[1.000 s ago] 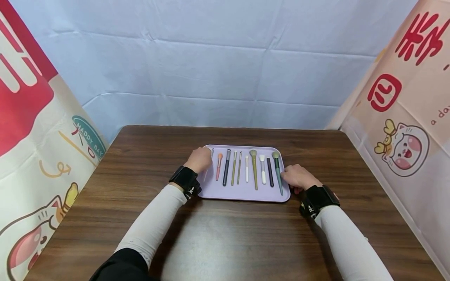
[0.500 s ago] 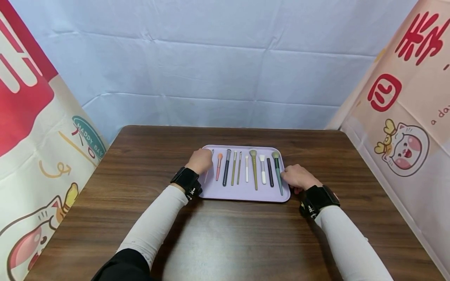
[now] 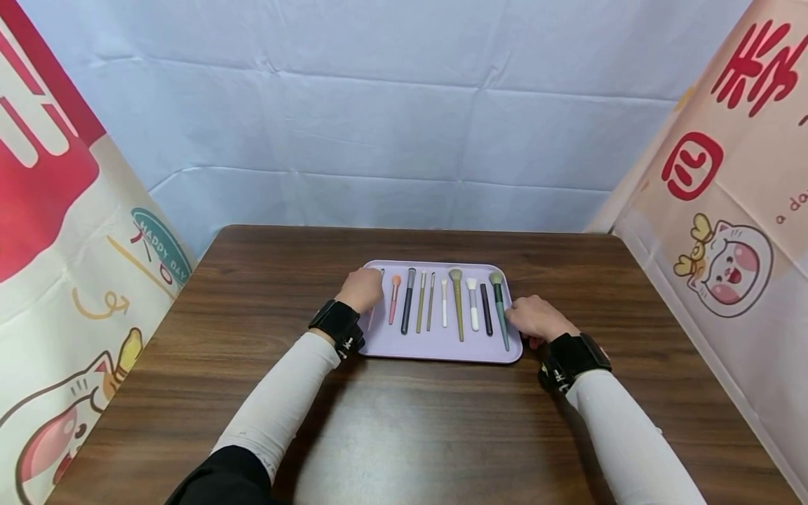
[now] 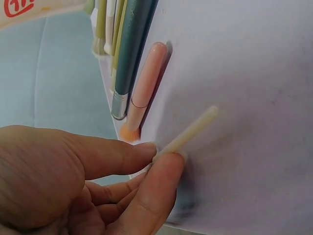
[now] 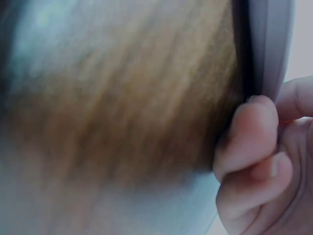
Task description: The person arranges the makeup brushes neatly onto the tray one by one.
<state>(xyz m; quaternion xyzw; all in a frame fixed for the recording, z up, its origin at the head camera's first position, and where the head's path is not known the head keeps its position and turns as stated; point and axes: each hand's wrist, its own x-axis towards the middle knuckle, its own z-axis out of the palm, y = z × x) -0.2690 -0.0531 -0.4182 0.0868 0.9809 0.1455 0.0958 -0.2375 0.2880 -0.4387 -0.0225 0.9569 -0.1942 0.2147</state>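
A lilac tray [image 3: 435, 351] holds a row of makeup brushes lying side by side. At its left end my left hand [image 3: 360, 289] pinches a slim cream-handled makeup brush [image 4: 193, 128] between thumb and forefinger; the hand hides part of that brush. Just right of it lies a pink brush with an orange head [image 3: 394, 298], then a dark grey-blue brush [image 3: 407, 301]. My right hand [image 3: 535, 319] grips the tray's right rim, with curled fingers [image 5: 254, 132] against its outer edge. Nearest to that hand is a green brush [image 3: 500, 312].
The tray sits toward the back of a brown wooden table [image 3: 410, 428]. Behind it hangs a pale blue cloth [image 3: 391, 140]. Printed cloths flank the left side [image 3: 76, 280] and the right side [image 3: 726, 245].
My left hand has shifted very slightly to the right, keeping its pinch on the cream-handled brush. The right hand stays at the tray's rim.
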